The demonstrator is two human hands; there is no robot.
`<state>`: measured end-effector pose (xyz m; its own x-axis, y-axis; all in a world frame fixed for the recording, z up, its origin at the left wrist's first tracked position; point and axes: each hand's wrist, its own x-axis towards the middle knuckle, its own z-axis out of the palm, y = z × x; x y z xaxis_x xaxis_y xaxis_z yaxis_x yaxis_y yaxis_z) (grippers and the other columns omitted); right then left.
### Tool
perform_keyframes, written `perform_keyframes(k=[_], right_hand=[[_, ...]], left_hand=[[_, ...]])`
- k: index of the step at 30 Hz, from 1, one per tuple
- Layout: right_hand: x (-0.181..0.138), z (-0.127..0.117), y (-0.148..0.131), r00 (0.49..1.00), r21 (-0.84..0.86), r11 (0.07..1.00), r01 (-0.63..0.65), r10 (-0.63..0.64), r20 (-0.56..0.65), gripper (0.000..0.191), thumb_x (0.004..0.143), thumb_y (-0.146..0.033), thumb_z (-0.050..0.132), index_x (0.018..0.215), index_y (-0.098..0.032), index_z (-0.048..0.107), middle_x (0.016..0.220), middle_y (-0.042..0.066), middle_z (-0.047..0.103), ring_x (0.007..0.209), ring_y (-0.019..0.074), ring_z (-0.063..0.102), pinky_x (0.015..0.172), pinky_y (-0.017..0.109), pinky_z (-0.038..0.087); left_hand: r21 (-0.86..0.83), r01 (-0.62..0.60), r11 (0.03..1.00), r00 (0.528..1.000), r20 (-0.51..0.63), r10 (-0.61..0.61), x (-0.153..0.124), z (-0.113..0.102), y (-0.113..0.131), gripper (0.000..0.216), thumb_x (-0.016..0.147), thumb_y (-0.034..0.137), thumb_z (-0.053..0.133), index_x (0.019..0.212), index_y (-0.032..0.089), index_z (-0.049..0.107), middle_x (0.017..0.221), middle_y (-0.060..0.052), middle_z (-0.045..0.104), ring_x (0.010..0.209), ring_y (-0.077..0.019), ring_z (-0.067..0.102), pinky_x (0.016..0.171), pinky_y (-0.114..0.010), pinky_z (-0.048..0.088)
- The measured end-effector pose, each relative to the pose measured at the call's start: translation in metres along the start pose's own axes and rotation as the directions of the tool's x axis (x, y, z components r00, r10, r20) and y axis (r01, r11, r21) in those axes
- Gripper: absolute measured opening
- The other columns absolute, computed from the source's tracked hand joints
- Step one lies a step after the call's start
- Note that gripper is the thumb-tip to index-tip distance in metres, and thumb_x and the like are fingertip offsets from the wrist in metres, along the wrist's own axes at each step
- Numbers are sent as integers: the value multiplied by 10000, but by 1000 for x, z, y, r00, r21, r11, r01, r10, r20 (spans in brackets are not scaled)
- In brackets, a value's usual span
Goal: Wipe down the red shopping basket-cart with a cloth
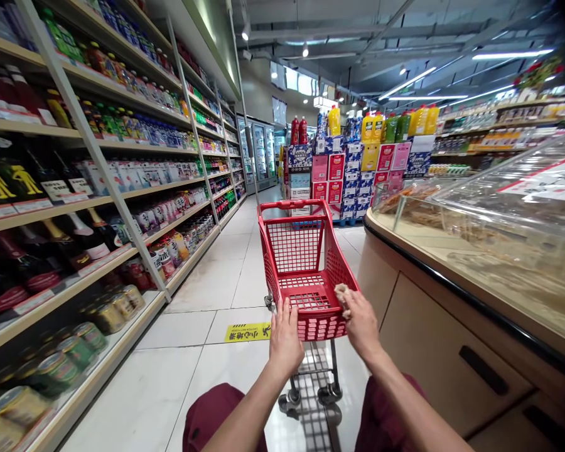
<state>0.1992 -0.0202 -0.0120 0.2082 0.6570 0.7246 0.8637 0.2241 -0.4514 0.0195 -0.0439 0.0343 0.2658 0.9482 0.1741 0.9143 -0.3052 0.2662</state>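
Note:
A small red shopping cart [306,276] stands in front of me, its mesh basket holding nothing that I can see. My left hand [286,336] lies against the near left corner of the basket, fingers stretched out along the rim and the thumb hidden. Between the fingers of my right hand [360,320] is a crumpled beige cloth [342,292], pressed to the rim at the basket's near right corner. The cart's grey wheels [329,393] rest on the floor beneath, between my knees.
Shelves [122,188] of bottles and cans line the left side. At right is a curved counter [424,282] with clear covers. Stacked drink cartons [336,176] stand beyond the cart. A yellow floor sticker [247,331] lies on the white tiles [183,370].

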Motion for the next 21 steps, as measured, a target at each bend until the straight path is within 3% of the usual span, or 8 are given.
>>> perform_keyframes(k=[5,11,13,16,18,21], right_hand=[[-11,15,-35,958,150,963,223,-245,150,568,666,15,350,1135,-208,580,1237,66,536,1191,207,431,985,423,375],[2,-10,14,999,-17,1000,-8,7,-31,504,699,-23,352,1110,-182,597,1163,107,578,1198,264,417,970,531,348],[-4,-6,4,1000,29,999,21,-21,-9,524,700,-17,343,1132,-190,582,1199,98,557,1201,236,417,977,496,364],[-15,8,-26,975,182,966,186,-204,86,569,679,14,337,1151,-201,570,1260,80,516,1224,191,395,988,426,383],[-15,10,-30,959,234,942,242,-268,88,551,684,13,347,1129,-207,586,1244,79,530,1233,192,384,993,432,375],[-11,0,-7,994,167,980,109,-108,-18,474,740,-44,365,1126,-209,585,1219,89,533,1218,227,385,980,491,362]], left_hand=[[6,-2,1000,1000,4,2,1,-2,2,699,654,20,413,1337,118,300,1475,-95,146,1356,-221,48,1094,-441,158],[-10,-12,1000,1000,-2,12,0,-3,1,698,642,23,430,1323,141,332,1475,-85,157,1356,-224,48,1091,-444,178],[-11,-3,1000,1000,-5,3,0,-2,3,694,646,18,427,1325,123,327,1475,-97,148,1355,-228,38,1091,-436,182],[-5,-3,1000,1000,-3,3,0,-2,3,686,656,19,421,1329,107,317,1472,-108,153,1354,-229,47,1092,-434,175],[0,-5,1000,1000,0,5,-1,-3,1,686,659,17,417,1330,117,316,1471,-102,160,1354,-225,62,1094,-438,170],[1,-9,1000,1000,-1,9,-1,-3,-2,694,649,11,421,1326,129,325,1474,-93,153,1355,-223,55,1095,-437,171]])
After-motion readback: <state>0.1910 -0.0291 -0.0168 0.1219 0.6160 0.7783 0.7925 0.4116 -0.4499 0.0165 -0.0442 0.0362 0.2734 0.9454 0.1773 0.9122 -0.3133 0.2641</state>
